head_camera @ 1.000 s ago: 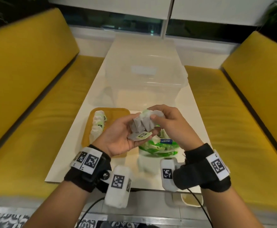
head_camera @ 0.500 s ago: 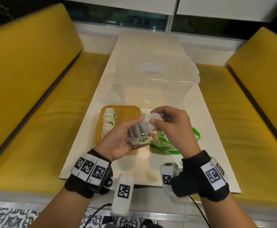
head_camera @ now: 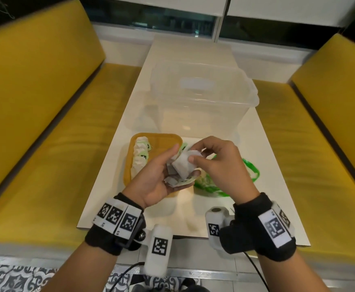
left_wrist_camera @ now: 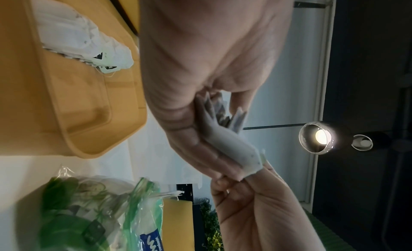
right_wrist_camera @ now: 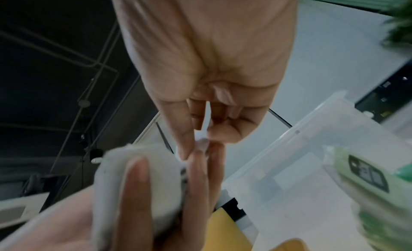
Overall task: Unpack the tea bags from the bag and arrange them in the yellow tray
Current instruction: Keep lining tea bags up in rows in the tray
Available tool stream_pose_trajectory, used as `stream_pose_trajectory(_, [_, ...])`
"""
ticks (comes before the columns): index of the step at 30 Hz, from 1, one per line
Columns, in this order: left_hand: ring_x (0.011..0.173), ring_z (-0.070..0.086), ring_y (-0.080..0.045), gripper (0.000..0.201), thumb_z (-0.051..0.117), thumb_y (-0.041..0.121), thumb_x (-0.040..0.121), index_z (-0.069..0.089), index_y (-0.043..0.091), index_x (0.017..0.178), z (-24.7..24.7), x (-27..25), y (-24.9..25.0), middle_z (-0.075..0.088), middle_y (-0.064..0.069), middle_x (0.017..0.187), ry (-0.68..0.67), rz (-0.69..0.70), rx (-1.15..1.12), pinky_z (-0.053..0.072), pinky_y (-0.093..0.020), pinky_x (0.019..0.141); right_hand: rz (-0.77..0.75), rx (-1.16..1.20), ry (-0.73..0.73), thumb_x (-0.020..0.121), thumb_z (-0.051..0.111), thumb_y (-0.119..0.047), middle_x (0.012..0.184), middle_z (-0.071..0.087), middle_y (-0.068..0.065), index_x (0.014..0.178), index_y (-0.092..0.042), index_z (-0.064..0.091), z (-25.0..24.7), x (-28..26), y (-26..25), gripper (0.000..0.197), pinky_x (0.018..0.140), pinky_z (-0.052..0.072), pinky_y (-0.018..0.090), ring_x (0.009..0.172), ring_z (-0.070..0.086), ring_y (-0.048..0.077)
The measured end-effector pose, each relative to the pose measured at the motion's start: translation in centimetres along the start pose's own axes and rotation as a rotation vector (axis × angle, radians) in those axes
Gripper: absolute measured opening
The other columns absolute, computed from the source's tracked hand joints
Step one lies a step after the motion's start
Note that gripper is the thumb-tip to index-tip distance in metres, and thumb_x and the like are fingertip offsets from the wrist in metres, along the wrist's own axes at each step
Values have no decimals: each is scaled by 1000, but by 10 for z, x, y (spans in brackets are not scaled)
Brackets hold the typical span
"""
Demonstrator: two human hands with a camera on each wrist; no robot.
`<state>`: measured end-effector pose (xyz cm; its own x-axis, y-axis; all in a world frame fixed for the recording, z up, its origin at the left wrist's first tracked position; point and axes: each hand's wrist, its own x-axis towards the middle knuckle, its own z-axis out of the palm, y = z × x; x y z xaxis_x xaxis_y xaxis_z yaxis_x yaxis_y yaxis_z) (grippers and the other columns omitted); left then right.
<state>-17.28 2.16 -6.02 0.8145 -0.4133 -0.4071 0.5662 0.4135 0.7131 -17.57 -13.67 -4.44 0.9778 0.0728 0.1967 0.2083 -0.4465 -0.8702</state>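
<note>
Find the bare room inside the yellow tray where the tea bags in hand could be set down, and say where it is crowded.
The yellow tray has bare floor in its middle and right part, bordered by its right rim and the row of tea bags along its left wall. That left side is crowded. The hands and green bag crowd the near right corner.

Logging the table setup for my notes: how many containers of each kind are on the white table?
Yellow tray: 1
Clear plastic bin: 1
Green-printed plastic bag: 1
Total: 3 containers. The tea bags in the tray and in the left hand overlap too much to count.
</note>
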Motion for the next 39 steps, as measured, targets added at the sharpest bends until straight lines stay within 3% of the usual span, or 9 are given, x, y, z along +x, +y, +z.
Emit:
stream_pose_trajectory(3, [92,65,-23,38,55,43,89,76,16,104,-1,-2,1,69,-9,110,-25,19,31,55,-32,82,-14,-72,89,71,79,-8,96,62,-2,88,-22,65,5,0,3,26,63,48,19,75,58,12])
stream_pose_trajectory(6, [86,67,-21,52,60,36,86,60,4,126,-3,-1,0,68,-12,107,-5,57,74,56,-31,77,50,-52,91,71,81,-13,95,62,-8,106,-23,63,6,1,5,41,65,48,20,72,57,9])
stream_pose_trajectory(10, [79,70,-18,34,49,40,97,67,14,110,-5,3,0,72,-10,101,18,61,52,55,-26,58,15,-41,102,75,77,-8,78,67,-7,86,-16,70,6,0,4,15,68,46,23,66,55,6])
stream_pose_trajectory(14, [72,70,-14,31,47,38,99,66,14,103,-8,6,0,74,-7,86,73,67,-10,54,-23,52,-8,-19,197,77,76,-8,71,67,-8,81,-14,71,4,1,8,8,69,50,24,68,60,8])
stream_pose_trajectory(18, [69,69,-15,29,49,35,99,66,12,101,-9,6,-1,73,-7,83,89,68,-67,54,-23,51,20,113,196,80,73,-4,70,65,-6,81,-13,70,3,0,10,10,60,54,32,68,60,12])
stream_pose_trajectory(23, [74,72,-16,30,46,37,100,63,13,105,-11,5,-1,74,-6,89,101,52,-130,56,-24,54,9,290,219,86,66,1,81,66,15,85,-2,63,-8,-3,3,4,59,55,29,73,61,29])
stream_pose_trajectory(31, [82,71,-26,41,44,41,97,66,9,109,-11,3,-5,73,-13,100,78,36,-214,60,-32,64,42,438,7,88,61,6,73,66,28,94,0,60,2,-3,-26,9,59,54,37,63,63,25])
stream_pose_trajectory(36, [87,71,-21,50,40,43,100,77,9,96,-10,-1,-4,73,-12,104,26,9,-195,54,-35,87,54,28,-83,83,68,-6,66,65,1,83,-16,70,21,-6,-3,10,63,47,33,61,56,12])
stream_pose_trajectory(39, [81,71,-16,57,36,48,99,79,10,94,-12,-4,-6,73,-9,99,-8,-24,-181,57,-26,74,60,-2,-79,80,69,-5,76,67,2,80,-13,69,24,-11,-1,8,71,50,39,72,60,16])
